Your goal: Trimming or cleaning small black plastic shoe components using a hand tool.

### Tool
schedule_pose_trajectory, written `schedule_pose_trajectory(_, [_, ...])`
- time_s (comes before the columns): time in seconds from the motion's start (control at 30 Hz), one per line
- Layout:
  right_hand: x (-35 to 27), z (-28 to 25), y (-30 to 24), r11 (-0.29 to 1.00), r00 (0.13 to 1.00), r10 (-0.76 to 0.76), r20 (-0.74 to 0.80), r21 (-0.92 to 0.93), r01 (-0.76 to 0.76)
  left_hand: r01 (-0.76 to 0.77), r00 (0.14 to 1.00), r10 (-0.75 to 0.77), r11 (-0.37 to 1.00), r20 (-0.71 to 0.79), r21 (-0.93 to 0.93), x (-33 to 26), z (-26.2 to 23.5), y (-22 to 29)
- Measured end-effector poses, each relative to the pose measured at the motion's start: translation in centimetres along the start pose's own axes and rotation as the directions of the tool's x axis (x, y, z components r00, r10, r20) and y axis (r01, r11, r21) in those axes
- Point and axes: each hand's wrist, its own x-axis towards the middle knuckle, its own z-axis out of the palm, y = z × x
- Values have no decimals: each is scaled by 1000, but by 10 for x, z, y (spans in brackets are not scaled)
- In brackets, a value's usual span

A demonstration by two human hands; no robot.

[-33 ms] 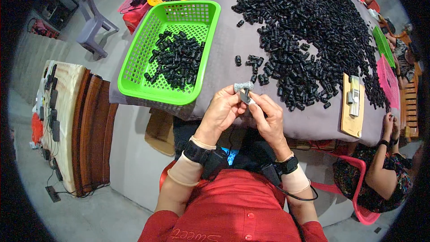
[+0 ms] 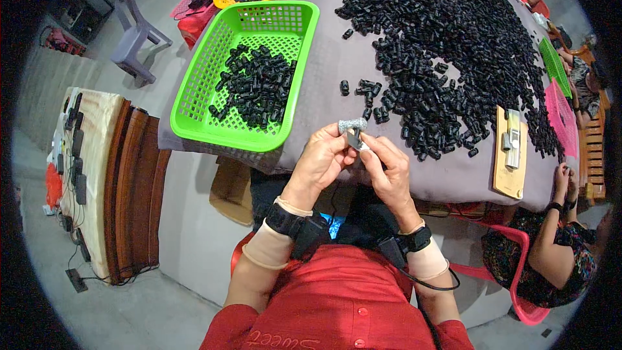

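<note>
When viewed from above, shows left grip (image 2: pixel 317 165) and right grip (image 2: pixel 390 174) pinched together on a small grey object (image 2: pixel 353 139), topped by a speckled roll (image 2: pixel 352 125), near the edge of the table (image 2: pixel 327 91). Includes black parts (image 2: pixel 466 45) heaped beyond and right of the grip, a green basket (image 2: pixel 233 144) to its left, and a tan board (image 2: pixel 507 182) farther right.

Grey cloth-covered desk (image 2: pixel 326 65) carries: green perforated basket (image 2: pixel 223 140), forward-left of left grip (image 2: pixel 315 165); loose black cylindrical parts (image 2: pixel 440 32), forward-right of right grip (image 2: pixel 392 172); tan board (image 2: pixel 508 179), right of right grip.
</note>
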Motion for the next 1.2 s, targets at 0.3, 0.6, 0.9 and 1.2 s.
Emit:
schedule_pose_trajectory(0.3, [2,0,-2,1000,1000,11,6,-3,-11,16,1000,-16,1000,-18,23,-1,4,3])
schedule_pose_trajectory(0.6, [4,2,-2,998,999,29,-24,-64,-31,0,1000,0,1000,-22,26,0,7,4])
schedule_pose_trajectory(0.9, [-5,-1,4,977,973,173,-150,147,-151,-115,971,195,886,-135,449,-32,38,11])
schedule_pose_trajectory(1.2, [-5,-2,5,979,972,179,-149,124,-161,-306,466,871,-5,155,952,-32,50,123])
